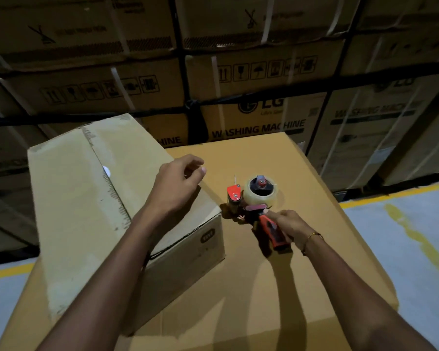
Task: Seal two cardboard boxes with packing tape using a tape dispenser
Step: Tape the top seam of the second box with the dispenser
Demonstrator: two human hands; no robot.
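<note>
The right hand [288, 228] is wrapping around the red handle of the tape dispenser [257, 205], fingers clenched on it, while the dispenser is sitting on the big flat cardboard surface [276, 287], just beside the near corner of the smaller cardboard box [107, 211]. The left hand [178, 184] is hovering over that box's far right edge, fingers loosely curled, grasping nothing. The roll of clear tape [261, 195] is riding on the hub, and a thin blade guard is standing up at the front end. That dispenser is looking light and rigid, plastic and metal, so the handle is the right place to be holding it, well clear of the toothed cutter. The box is looking stiff but hollow, likely light enough to slide, so bracing a palm on top should be steadying it. Its centre seam is already showing a strip of tape along it.
</note>
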